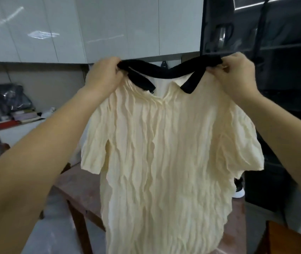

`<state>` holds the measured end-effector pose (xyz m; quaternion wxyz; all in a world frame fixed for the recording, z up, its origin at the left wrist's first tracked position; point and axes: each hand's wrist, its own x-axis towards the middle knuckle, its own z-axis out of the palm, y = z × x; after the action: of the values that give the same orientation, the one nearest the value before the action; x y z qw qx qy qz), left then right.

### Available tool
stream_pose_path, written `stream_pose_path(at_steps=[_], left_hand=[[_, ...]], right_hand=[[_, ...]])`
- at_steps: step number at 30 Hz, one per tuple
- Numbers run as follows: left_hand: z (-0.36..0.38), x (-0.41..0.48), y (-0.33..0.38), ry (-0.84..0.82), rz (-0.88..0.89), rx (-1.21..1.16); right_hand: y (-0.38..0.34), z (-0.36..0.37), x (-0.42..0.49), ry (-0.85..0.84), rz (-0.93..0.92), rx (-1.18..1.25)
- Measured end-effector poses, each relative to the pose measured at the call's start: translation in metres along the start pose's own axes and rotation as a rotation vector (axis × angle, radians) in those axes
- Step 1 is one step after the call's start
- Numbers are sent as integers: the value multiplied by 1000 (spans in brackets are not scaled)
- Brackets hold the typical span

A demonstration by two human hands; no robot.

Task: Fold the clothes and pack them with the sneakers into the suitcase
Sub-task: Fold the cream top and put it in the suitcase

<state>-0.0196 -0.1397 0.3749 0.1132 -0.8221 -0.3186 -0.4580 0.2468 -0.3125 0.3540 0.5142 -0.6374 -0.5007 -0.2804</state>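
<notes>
Both hands, the left hand (104,76) and right hand (235,75), pinched the shoulders of a crinkled cream shirt (164,153) beside its black collar (166,70), hanging it over the wooden table (80,182).

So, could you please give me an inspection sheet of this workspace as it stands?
Surface: brown wooden table, mostly hidden behind the shirt.
Job's things: cream crinkled shirt held up unfolded by its black collar; part of a sneaker at right; suitcase not in view.
Clutter: stacked books and a plastic bag at far left.
Hands: left hand and right hand each grip a collar end.
Cables: nothing seen.
Surroundings: white glossy cabinets, dark glass cabinet.
</notes>
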Motion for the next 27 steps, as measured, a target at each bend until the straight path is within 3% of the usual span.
stream_pose_path(at_steps=[5,10,18,27], left_hand=[[-8,4,-7,-32,29,184],[25,-13,-20,-259,12,188],[161,-52,-74,-590,-150,102],[336,-102,-129,-926,-174,38]], right_hand=[[-6,1,6,-44,-53,-84],[15,38,-6,-305,20,-173],[97,148,-45,-607,184,-305],[209,284,-121,-881,331,-376]])
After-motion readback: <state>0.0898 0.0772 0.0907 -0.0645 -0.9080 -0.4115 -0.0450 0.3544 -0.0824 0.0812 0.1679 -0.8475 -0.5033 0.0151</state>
